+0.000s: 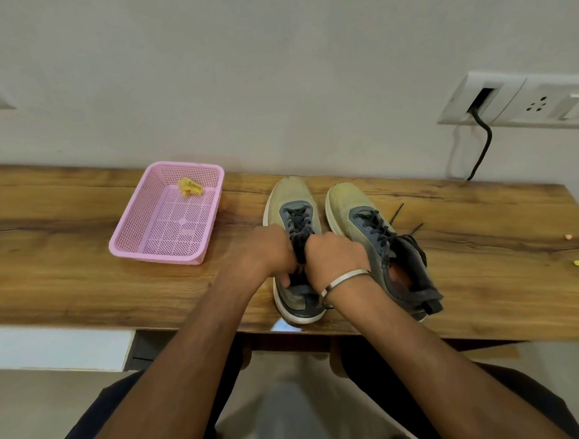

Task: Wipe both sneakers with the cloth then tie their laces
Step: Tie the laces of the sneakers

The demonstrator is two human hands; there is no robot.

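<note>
Two olive-and-grey sneakers stand side by side on the wooden table (85,294), toes toward the wall. Over the tongue of the left sneaker (289,199) my left hand (273,250) and my right hand (336,253) meet, each with fingers curled round its dark laces (299,248). The right sneaker (357,213) stands untouched, its laces (411,229) loose and trailing to the right. A crumpled yellow cloth (190,187) lies in the far corner of a pink plastic basket (129,239), left of the sneakers.
A white wall runs close behind the table. A socket panel (515,100) at the upper right has a black cable (482,151) hanging to the table's back edge. Two small yellow scraps (577,262) lie at the far right. My lap is below the front edge.
</note>
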